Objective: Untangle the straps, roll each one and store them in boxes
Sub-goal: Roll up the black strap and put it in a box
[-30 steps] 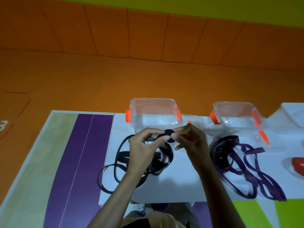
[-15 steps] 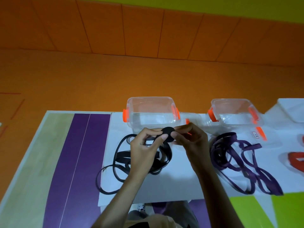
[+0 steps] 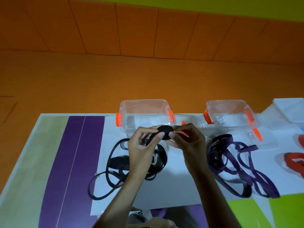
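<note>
A small black roll of strap (image 3: 165, 132) is held up in front of me, above the table. My left hand (image 3: 142, 145) pinches its left side and the strap feeding into it. My right hand (image 3: 187, 140) pinches the roll's right side. The loose rest of the black strap (image 3: 113, 163) lies in tangled loops on the white sheet, below and left of my hands. A clear box with orange latches (image 3: 144, 112) stands open just behind the roll. A tangled purple strap (image 3: 233, 163) lies to the right, in front of a second clear box (image 3: 230, 114).
A red strap (image 3: 294, 162) lies at the right edge of the white sheet (image 3: 172, 186). A clear lid with an orange latch (image 3: 184, 119) sits between the boxes. A white container (image 3: 291, 111) stands at the far right. The table's far edge runs behind the boxes.
The view has drifted slightly. The roll stays between my fingers in front of the left box, and looks a little larger than before.
</note>
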The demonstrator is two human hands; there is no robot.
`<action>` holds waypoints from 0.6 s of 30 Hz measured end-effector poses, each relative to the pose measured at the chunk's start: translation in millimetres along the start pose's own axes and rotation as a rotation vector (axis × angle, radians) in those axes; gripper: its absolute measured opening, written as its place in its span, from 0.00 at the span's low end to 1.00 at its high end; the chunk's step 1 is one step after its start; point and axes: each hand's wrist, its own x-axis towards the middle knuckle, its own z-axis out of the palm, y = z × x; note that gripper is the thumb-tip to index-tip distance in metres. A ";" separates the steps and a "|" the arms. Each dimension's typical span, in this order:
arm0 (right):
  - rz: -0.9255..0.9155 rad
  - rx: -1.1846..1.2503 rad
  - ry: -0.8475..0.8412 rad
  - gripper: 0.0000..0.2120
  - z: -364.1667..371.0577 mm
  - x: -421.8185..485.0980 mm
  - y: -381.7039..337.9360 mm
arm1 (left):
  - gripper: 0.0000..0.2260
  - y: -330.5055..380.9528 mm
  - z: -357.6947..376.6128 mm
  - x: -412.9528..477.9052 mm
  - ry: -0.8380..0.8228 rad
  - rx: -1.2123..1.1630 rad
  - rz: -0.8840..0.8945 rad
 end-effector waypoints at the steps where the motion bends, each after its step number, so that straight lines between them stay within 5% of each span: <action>1: 0.011 0.029 -0.006 0.07 -0.7 1.8 2.2 | 0.04 -1.1 3.4 1.0 0.022 -0.023 -0.004; 18: 0.145 -0.120 -0.124 0.08 -51.0 61.8 3.2 | 0.11 -25.9 48.0 25.1 -0.040 0.164 0.052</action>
